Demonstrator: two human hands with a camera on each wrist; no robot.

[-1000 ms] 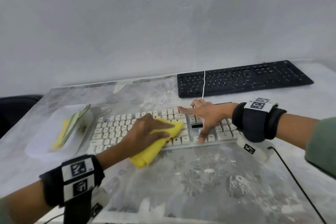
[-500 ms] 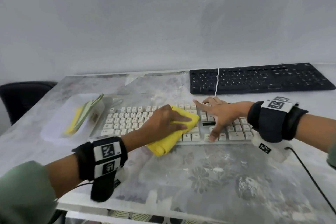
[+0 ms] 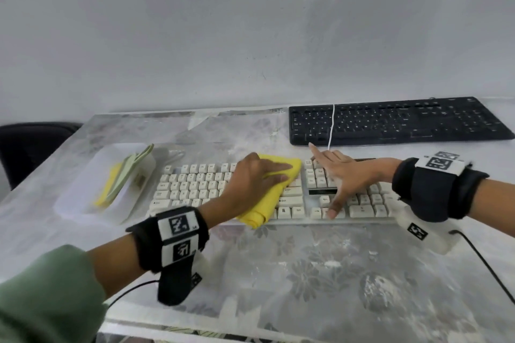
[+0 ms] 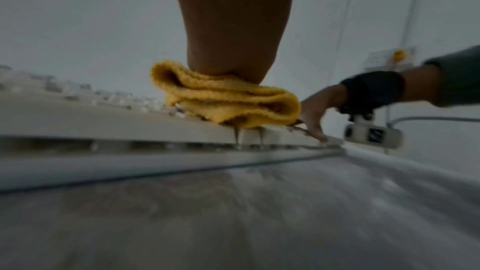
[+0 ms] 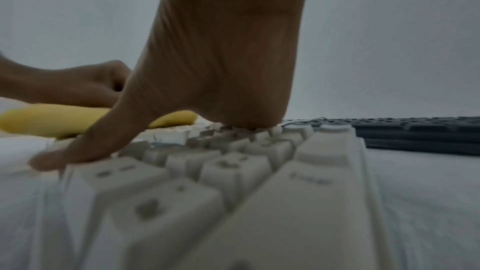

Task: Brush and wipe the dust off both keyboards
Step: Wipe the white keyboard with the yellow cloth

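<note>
A cream keyboard (image 3: pixel 195 186) (image 5: pixel 233 171) (image 4: pixel 78 114) lies near me on the table. My left hand (image 3: pixel 256 178) presses a folded yellow cloth (image 3: pixel 273 198) (image 4: pixel 226 102) (image 5: pixel 52 120) flat onto its middle keys with straight fingers. My right hand (image 3: pixel 340 175) (image 5: pixel 207 69) (image 4: pixel 317 110) lies spread on the keys at the right end, thumb on the front row, holding the keyboard down. A black keyboard (image 3: pixel 398 120) (image 5: pixel 415 132) lies behind, at the back right, with a white cable (image 3: pixel 331 125) draped across it.
A shallow white tray (image 3: pixel 75 200) at the left holds a yellow and pale green item (image 3: pixel 122 178). A dark chair (image 3: pixel 28 147) stands beyond the table's left edge. A black lead (image 3: pixel 485 262) runs from my right wrist. The wall is close behind the black keyboard.
My left hand has slid the yellow cloth rightward and toward the back rows of the cream keyboard. My right hand has stayed pressed on the right end.
</note>
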